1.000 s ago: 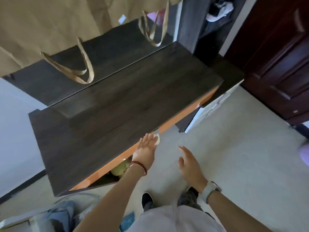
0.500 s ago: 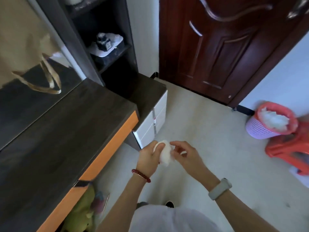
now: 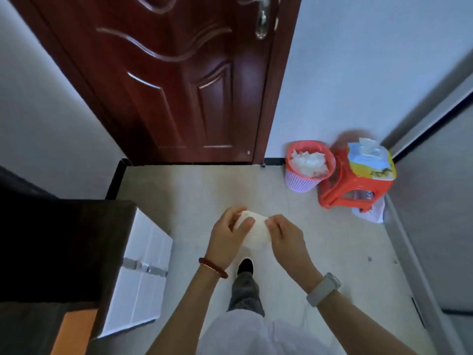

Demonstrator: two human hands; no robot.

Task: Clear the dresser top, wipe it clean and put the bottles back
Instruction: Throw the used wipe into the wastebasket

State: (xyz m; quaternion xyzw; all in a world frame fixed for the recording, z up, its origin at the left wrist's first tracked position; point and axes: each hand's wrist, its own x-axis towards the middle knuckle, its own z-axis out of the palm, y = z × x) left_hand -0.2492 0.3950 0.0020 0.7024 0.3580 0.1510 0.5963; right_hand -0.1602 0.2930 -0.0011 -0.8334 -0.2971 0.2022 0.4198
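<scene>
A crumpled white tissue (image 3: 257, 230) is held between both hands above the floor, in the middle of the view. My left hand (image 3: 226, 237) grips its left side with thumb and fingers curled round it. Its right edge is pinched by my right hand (image 3: 286, 237). Only a corner of the dark dresser top (image 3: 30, 326) with its orange front edge (image 3: 76, 329) shows at the bottom left. No bottles are in view.
A low cabinet with white drawers (image 3: 143, 272) stands at the left. Ahead is a shut dark red door (image 3: 179, 80). A pink-rimmed waste basket (image 3: 308, 166) full of tissues stands beside a red stool (image 3: 355, 185) bearing a tissue pack (image 3: 371, 160).
My view has swung right, away from the dresser toward the door and waste basket. My left hand left the dresser edge and both hands came together on the tissue.
</scene>
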